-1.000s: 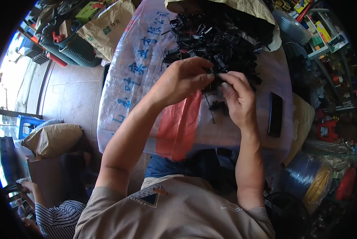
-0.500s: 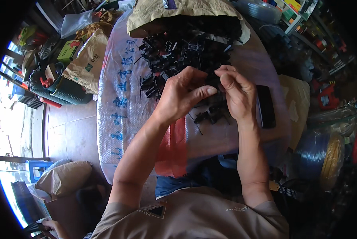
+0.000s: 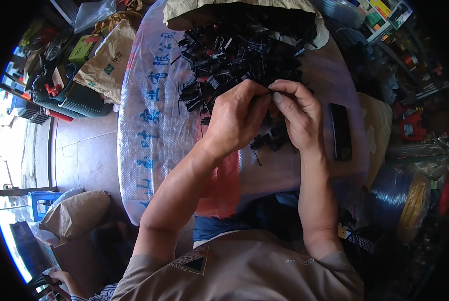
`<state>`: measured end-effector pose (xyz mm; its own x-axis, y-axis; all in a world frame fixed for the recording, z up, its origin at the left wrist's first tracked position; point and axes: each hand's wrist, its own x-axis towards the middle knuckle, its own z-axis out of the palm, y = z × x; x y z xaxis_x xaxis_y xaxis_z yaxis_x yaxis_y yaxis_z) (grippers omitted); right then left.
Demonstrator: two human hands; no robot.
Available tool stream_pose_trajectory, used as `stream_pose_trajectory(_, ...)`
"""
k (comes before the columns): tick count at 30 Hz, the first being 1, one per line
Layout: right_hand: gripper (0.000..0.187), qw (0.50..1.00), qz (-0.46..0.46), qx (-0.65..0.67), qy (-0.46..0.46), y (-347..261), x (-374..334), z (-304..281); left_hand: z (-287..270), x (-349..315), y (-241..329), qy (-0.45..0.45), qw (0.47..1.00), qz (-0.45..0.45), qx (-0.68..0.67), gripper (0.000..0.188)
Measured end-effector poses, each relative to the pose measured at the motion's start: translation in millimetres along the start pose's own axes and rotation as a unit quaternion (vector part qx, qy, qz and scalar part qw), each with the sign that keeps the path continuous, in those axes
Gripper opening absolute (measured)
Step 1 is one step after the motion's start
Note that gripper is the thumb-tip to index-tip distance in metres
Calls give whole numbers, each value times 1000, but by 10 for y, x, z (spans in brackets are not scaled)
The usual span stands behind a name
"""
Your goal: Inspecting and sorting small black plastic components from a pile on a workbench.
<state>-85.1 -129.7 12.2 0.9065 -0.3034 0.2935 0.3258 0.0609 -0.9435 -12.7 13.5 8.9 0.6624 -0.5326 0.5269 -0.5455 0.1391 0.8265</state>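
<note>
My left hand (image 3: pixel 238 114) and my right hand (image 3: pixel 303 114) meet over the near side of a heap of small black plastic parts (image 3: pixel 222 67). Thumb and forefinger of the right hand pinch a tiny dark piece (image 3: pixel 271 92), too small to make out fully. Curled against it, the left hand is closed, its fingertips turned away, and what it holds is hidden. A few loose black parts (image 3: pixel 269 140) lie beneath the hands. The heap spills from the mouth of a brown paper sack (image 3: pixel 244 7).
A white woven plastic sheet (image 3: pixel 139 150) with a red band (image 3: pixel 224 185) covers the rounded work surface. A black smartphone (image 3: pixel 341 131) lies to the right. Bags and a green container (image 3: pixel 86 103) stand at left; a wrapped spool (image 3: pixel 412 205) is at right. Another person's hand (image 3: pixel 60 276) shows lower left.
My hands have come together; the left thumb, stretched out before, is now tucked behind the fingers. The view has shifted slightly, and the other person's arm shows more.
</note>
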Motion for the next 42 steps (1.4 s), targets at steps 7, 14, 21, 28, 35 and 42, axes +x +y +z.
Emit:
stream_pose_trajectory(7, 14, 999, -2, 40, -28, 26, 12, -12, 34, 10, -32, 45, 990, 104, 88, 10)
stream_pose_trajectory(14, 14, 995, 62, 84, 2, -3, -2, -50, 60, -19, -69, 10, 1000, 11, -25, 13)
stream_pose_trajectory(21, 16, 996, 65, -50, -23, -139, -99, -149, -45, 31, 39, -70, 856, -302, -414, 21)
stream_pose_trajectory(28, 13, 989, 68, -132, -24, -146, -129, -131, -83, 1, 21, -129, 947, -213, -202, 29)
stream_pose_trajectory(35, 9, 981, 84, -147, -97, -237, -144, -134, -141, 17, 51, -158, 983, -95, -4, 33)
stream_pose_trajectory(42, 26, 921, 79, -355, -140, -252, -309, -6, -335, 58, -145, -70, 913, -225, -334, 28)
